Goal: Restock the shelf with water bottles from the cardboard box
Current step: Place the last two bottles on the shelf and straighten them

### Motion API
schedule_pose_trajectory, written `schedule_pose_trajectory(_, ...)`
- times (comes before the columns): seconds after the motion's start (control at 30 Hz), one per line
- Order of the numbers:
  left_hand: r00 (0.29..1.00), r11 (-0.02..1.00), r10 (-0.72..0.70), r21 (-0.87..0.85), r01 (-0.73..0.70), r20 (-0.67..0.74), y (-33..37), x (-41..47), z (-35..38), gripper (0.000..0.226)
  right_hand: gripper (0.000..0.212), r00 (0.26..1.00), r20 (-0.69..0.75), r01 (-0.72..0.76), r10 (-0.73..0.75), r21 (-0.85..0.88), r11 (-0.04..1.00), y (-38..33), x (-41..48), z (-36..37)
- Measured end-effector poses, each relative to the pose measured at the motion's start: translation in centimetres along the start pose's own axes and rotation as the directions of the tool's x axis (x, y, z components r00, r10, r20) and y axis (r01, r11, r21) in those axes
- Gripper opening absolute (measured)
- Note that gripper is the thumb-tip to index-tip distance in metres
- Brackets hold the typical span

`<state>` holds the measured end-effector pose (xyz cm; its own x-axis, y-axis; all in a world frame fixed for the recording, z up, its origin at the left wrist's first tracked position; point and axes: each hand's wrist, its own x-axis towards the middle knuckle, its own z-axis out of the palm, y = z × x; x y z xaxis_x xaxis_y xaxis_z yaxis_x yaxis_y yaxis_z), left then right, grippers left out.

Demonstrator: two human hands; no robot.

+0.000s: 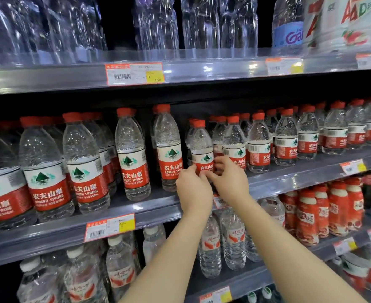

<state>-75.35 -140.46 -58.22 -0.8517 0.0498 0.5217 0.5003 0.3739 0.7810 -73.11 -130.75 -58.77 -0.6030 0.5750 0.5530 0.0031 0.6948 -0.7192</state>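
Observation:
A small red-capped water bottle [201, 145] with a red and white label stands upright on the middle shelf [294, 178]. Both my hands hold its lower part. My left hand [193, 189] grips it from the left, and my right hand [229, 180] pinches it from the right with curled fingers. Taller red-capped bottles [169, 147] of the same brand stand to its left. A row of small ones [259, 143] fills the shelf to its right. The cardboard box is out of view.
The top shelf [202, 68] holds large clear bottles and price tags. Below, white-capped bottles [210, 248] and red drink bottles [307, 215] fill the lower shelf. A dark gap lies behind the held bottle, between the tall and small rows.

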Motion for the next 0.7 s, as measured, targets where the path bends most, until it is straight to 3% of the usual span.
schedule_pose_trajectory(0.17,1.000,1.000,-0.010,-0.018,0.010,0.001,-0.23,0.06,0.25,0.033,0.056,1.000,-0.004,0.000,0.000,-0.031,1.000,0.36,-0.22,0.35)
schedule_pose_trajectory(0.4,1.000,0.995,0.027,0.099,-0.028,0.006,-0.19,-0.46,0.17,0.029,0.064,1.000,-0.015,-0.021,0.020,-0.050,0.999,-0.14,-0.62,0.53)
schedule_pose_trajectory(0.7,0.997,0.997,0.047,0.062,-0.044,-0.056,-0.74,-0.04,0.93,0.025,0.055,0.998,0.020,0.055,-0.053,-0.092,0.994,0.59,-0.59,0.20)
